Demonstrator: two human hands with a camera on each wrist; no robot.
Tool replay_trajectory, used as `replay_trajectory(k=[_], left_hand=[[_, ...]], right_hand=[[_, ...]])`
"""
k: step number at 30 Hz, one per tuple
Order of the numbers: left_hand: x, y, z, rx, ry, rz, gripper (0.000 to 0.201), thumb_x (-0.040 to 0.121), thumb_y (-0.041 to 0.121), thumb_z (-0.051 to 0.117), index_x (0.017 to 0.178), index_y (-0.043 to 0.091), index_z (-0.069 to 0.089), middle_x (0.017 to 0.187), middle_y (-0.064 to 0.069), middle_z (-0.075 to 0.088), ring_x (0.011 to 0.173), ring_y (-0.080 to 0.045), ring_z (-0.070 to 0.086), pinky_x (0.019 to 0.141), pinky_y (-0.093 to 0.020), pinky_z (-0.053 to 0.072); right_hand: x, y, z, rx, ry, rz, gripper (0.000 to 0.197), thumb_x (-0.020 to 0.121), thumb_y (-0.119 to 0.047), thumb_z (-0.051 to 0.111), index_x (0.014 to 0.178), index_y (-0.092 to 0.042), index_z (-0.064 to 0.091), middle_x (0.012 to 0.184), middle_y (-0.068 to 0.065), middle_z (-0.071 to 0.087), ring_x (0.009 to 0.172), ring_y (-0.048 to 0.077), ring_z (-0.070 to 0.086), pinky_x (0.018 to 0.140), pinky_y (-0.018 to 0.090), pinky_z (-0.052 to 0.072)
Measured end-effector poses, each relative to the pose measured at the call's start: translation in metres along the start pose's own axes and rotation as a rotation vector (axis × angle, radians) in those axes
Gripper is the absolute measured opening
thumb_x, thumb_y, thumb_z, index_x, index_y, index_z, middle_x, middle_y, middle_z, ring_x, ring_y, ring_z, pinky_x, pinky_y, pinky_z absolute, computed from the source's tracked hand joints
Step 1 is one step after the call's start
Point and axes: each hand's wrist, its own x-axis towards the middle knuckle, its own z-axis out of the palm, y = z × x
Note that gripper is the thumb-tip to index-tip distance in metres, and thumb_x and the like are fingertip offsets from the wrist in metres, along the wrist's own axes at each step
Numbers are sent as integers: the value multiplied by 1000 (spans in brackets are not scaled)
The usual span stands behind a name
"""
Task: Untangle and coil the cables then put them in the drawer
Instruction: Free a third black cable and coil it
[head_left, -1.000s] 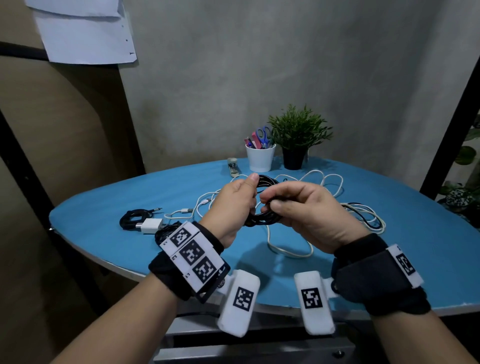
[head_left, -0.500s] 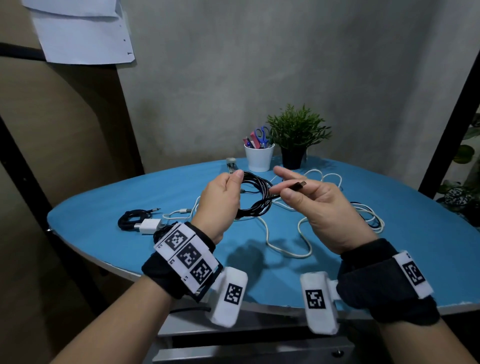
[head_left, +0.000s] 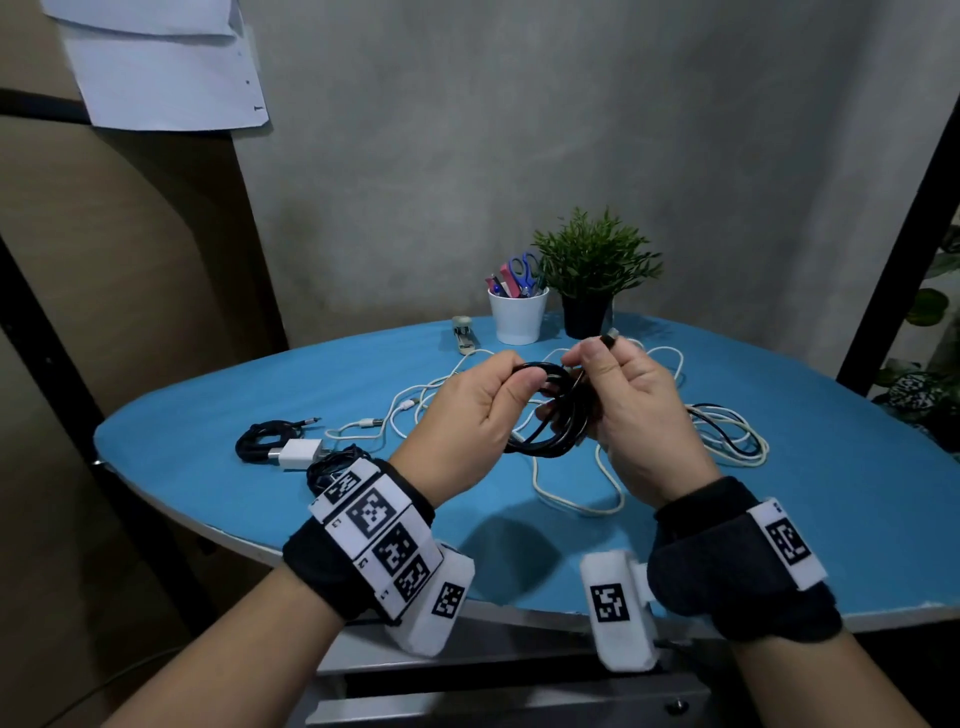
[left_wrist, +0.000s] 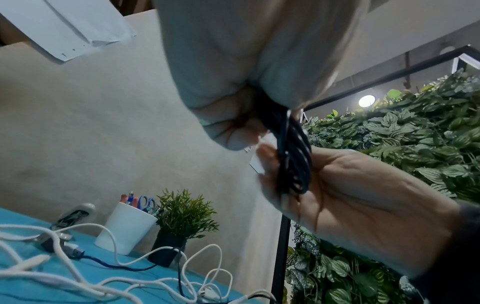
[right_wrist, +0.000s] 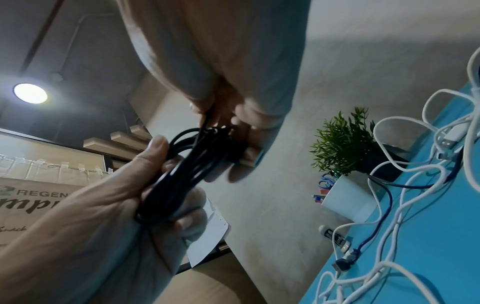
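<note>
I hold a black cable (head_left: 550, 421) wound into a small coil above the blue table (head_left: 857, 519). My left hand (head_left: 511, 374) grips the coil's left side between thumb and fingers. My right hand (head_left: 589, 358) pinches the cable's loose end, with the plug (head_left: 609, 340) sticking up, and its lower fingers curl round the coil's right side. In the left wrist view the coil (left_wrist: 293, 154) hangs between both hands. The right wrist view shows the same coil (right_wrist: 187, 170). A tangle of white cables (head_left: 571, 499) lies on the table under my hands, and a blue cable (head_left: 727, 441) runs through it at the right.
A coiled black cable (head_left: 260, 441) and a white charger (head_left: 298, 452) lie at the table's left. A white cup of scissors and pens (head_left: 517, 317), a potted plant (head_left: 589, 280) and a stapler (head_left: 463, 335) stand at the back. A grey metal unit (head_left: 519, 696) sits under the near edge.
My right hand has come back from the right to the coil and lifted the plug end above it. My left hand still holds the coil, now slightly lower and nearer.
</note>
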Motion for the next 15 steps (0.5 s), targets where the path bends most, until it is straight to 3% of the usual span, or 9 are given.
replay_trajectory(k=[2, 5, 9, 12, 15], left_hand=[[-3, -1, 1, -21, -5, 27, 22, 95, 37, 38, 76, 30, 46, 58, 9, 45, 54, -7, 42, 53, -18, 33], [-5, -2, 4, -31, -7, 33, 18, 96, 34, 38, 80, 29, 47, 59, 10, 48, 55, -5, 46, 54, -13, 35], [-3, -3, 7, -23, 18, 57, 26, 95, 31, 38, 98, 10, 53, 62, 8, 48, 57, -4, 46, 54, -13, 35], [-1, -2, 9, -37, 44, 53, 19, 95, 29, 39, 97, 12, 47, 63, 6, 46, 57, -7, 44, 54, -20, 36], [0, -3, 10, -52, 63, 32, 15, 93, 31, 38, 96, 17, 42, 64, 5, 44, 55, -7, 40, 56, -26, 37]], right_hand=[[1, -3, 0, -42, 32, 24, 17, 95, -24, 50, 87, -13, 60, 63, 3, 68, 51, 18, 63, 57, 35, 45], [4, -6, 0, 31, 88, 53, 9, 92, -17, 57, 88, -10, 54, 62, 9, 67, 43, 17, 59, 42, 21, 44], [5, -7, 1, 8, 152, 14, 14, 87, -11, 65, 82, -7, 52, 63, 13, 64, 42, 19, 59, 40, 20, 45], [4, -9, 3, -7, 167, -14, 13, 84, -8, 67, 82, -3, 55, 62, 10, 64, 44, 18, 59, 41, 20, 45], [3, -9, 5, -5, 159, 1, 12, 85, -8, 66, 83, -5, 55, 69, 16, 62, 47, 17, 60, 41, 19, 45]])
